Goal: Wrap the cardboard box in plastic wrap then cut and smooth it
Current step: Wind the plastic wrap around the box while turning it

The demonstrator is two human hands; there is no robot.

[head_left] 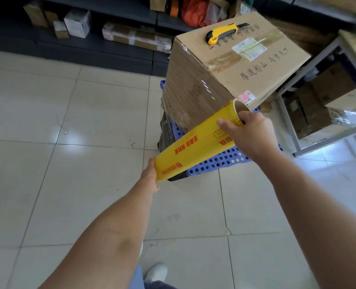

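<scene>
We are clamping our right hand [250, 134] fingers on the plastic wrap roll [196, 147]; left hand [150, 178] fingers hidden; knife [223, 32] lying atop cardboard box [245, 65].

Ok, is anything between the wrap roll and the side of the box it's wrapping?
Nothing visible: the wrap roll, gripped at its ends by the left hand and right hand, is close to the film-covered side of the cardboard box. The utility knife lies on top, above the film. The metal rack beside it may be tight.
</scene>
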